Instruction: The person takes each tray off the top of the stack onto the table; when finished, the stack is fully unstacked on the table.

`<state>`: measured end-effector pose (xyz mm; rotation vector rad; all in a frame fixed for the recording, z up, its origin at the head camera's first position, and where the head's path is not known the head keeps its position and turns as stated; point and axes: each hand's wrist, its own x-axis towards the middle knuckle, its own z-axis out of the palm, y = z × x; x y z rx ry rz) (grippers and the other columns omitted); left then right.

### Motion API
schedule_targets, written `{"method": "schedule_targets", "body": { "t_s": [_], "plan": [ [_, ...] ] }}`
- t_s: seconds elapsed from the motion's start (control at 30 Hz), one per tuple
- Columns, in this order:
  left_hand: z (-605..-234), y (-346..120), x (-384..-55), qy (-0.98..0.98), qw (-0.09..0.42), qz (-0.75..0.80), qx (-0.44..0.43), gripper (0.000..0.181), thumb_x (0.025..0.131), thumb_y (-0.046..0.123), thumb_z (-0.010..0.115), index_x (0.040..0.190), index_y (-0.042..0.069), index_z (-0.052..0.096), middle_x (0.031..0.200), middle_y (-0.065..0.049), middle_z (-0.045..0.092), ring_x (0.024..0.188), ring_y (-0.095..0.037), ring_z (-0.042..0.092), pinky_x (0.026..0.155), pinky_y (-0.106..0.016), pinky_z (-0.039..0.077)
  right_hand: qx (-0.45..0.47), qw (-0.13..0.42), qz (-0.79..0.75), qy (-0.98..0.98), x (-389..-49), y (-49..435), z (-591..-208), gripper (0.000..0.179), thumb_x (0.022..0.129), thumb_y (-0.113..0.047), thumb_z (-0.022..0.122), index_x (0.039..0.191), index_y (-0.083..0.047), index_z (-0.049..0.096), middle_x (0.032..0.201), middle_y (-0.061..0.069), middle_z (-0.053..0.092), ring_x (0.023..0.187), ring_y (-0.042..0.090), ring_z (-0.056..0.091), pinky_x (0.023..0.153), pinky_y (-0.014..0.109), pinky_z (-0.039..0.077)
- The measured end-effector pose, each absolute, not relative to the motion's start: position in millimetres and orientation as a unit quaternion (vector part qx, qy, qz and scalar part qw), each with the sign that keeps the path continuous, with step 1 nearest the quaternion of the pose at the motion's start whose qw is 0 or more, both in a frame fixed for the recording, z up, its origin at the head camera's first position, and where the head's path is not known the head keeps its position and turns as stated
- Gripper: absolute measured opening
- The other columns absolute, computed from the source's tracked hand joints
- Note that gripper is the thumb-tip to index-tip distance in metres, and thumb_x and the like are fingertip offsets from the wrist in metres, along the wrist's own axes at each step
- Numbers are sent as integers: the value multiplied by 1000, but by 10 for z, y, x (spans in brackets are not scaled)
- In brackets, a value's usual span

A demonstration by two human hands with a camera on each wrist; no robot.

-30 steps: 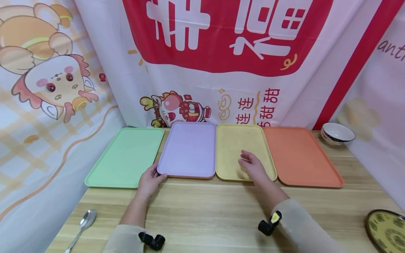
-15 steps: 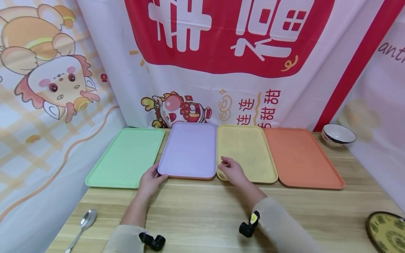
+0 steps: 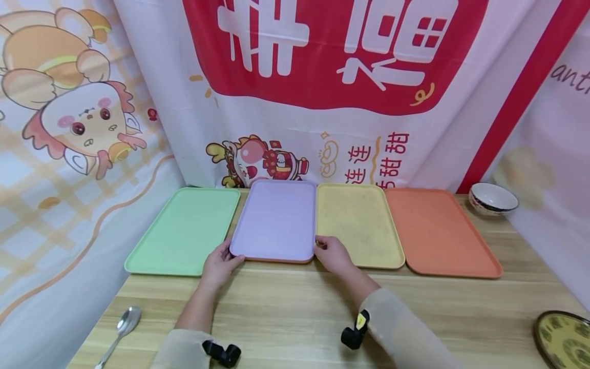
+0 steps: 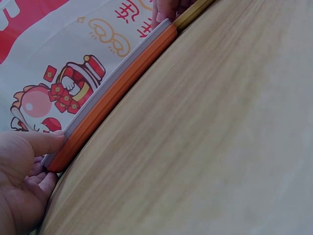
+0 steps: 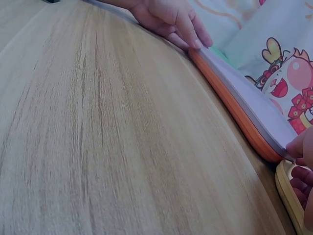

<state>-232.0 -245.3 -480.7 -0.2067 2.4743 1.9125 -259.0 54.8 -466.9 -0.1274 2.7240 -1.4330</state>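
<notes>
A lavender tray point(image 3: 277, 219) lies on top of an orange tray point(image 4: 105, 107), whose side shows below it in both wrist views. My left hand point(image 3: 219, 266) grips the front left corner of this stack, thumb on the upper rim and fingers low at the side. At the front right corner, my right hand point(image 3: 334, 255) pinches the lavender tray's edge. Its other fingers are curled over the neighbouring yellow tray point(image 3: 361, 220), as the right wrist view shows. The yellow tray sits directly beside the stack.
A green tray point(image 3: 186, 230) is to the left, a second orange tray point(image 3: 440, 233) to the right. A spoon point(image 3: 128, 320) lies front left on the wooden table point(image 3: 281, 318). A bowl point(image 3: 493, 199) stands back right; a patterned plate point(image 3: 564, 338) is front right.
My right hand has moved left and down from above the yellow tray to the lavender tray's right front corner. My left hand has stayed at the left corner.
</notes>
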Motion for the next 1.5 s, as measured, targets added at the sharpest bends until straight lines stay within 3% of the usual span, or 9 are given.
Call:
{"method": "schedule_targets", "body": {
  "t_s": [0.5,0.67,0.83,0.97,1.07,1.17,1.5],
  "plan": [
    [-4796,-2455,-2303,802,4,594,-61,74,93,3,64,152,-7,22,158,-28,23,149,-36,22,123,-42,27,-22,32,-497,867,-2585,503,-4653,42,92,-11,61,131,3,60,124,21,66,115,31,61,102,45,52],
    [-4779,-2453,-2287,802,3,595,-56,73,93,4,64,151,-8,21,157,-30,22,148,-40,22,123,-43,27,-9,24,-563,826,-2586,476,-4645,40,92,-8,60,130,5,60,120,22,66,101,22,62,82,28,57],
    [-4770,-2449,-2277,793,-2,608,-52,71,93,3,63,150,-11,22,156,-32,23,147,-41,23,122,-43,27,22,54,-713,699,-2574,433,-4634,44,95,-1,54,137,10,49,117,28,63,80,9,61,67,14,53],
    [-4776,-2447,-2278,788,-5,613,-53,70,94,2,63,150,-11,23,156,-32,24,148,-40,23,123,-43,26,35,93,-771,629,-2548,407,-4637,52,99,-4,51,148,4,36,115,25,60,84,13,64,78,24,61],
    [-4775,-2439,-2274,787,-5,614,-53,70,94,2,62,150,-11,23,156,-32,24,147,-40,23,123,-44,26,24,132,-787,602,-2523,377,-4649,62,101,-4,48,156,-4,19,127,25,50,101,22,61,89,35,61],
    [-4783,-2430,-2276,786,-6,616,-54,70,93,1,63,150,-11,23,156,-32,25,148,-40,23,123,-43,26,13,152,-795,587,-2509,354,-4659,69,100,0,46,158,-9,9,135,29,42,108,27,57,91,37,61],
    [-4769,-2434,-2275,781,-2,624,-36,75,90,-1,65,150,-12,21,157,-31,21,148,-40,21,123,-45,24,22,132,-800,584,-2500,470,-4605,69,99,3,47,158,-9,13,138,32,45,103,23,61,83,32,63]
  ]
}}
